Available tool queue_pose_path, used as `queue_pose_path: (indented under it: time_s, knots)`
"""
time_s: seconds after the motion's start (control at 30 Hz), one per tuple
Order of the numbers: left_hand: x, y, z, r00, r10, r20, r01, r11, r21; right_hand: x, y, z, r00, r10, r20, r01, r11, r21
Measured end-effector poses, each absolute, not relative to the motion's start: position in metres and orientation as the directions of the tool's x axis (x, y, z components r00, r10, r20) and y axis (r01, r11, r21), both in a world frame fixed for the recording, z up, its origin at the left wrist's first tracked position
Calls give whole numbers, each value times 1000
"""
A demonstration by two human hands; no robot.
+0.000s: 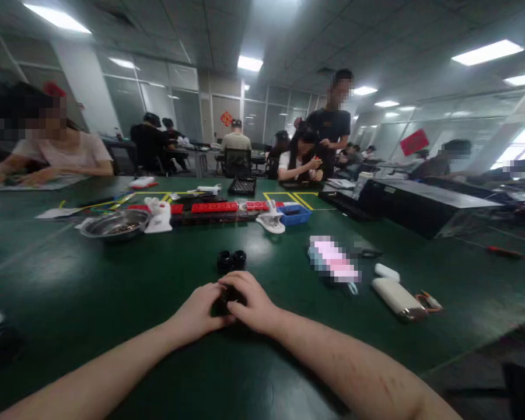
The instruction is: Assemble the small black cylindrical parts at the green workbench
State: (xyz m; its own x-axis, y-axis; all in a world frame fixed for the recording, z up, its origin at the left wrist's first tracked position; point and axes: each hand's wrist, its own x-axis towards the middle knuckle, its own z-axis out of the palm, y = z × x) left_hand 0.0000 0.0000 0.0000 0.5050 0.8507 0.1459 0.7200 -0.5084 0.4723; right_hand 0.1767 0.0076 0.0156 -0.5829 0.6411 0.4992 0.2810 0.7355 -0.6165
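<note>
My left hand (200, 312) and my right hand (254, 303) meet low on the green table (91, 291), fingers curled around a small black part (228, 298) held between them; most of it is hidden. Just beyond my fingertips, two small black round pieces (231, 259) sit side by side on the table.
A metal bowl (115, 224), white holders (158, 216), red strips (214, 207) and a blue bin (294, 214) lie further back. A white power bank (397, 297) and a blurred pink item (335, 261) are at right, a black box (420, 204) beyond. Several people sit or stand at other tables.
</note>
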Motion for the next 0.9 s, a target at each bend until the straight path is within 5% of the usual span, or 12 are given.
queue_pose_path:
  time_s: [0.3,0.5,0.9]
  knots:
    - [2,-6,6,409,899,156,751,-429,502,178,14,11,-404,718,567,372,695,-615]
    - [-8,-4,11,99,987,123,897,-142,417,177,18,9,-367,727,580,389,686,-614]
    - [-136,-65,14,-351,933,-76,843,350,409,174,16,9,-439,713,547,380,699,-606]
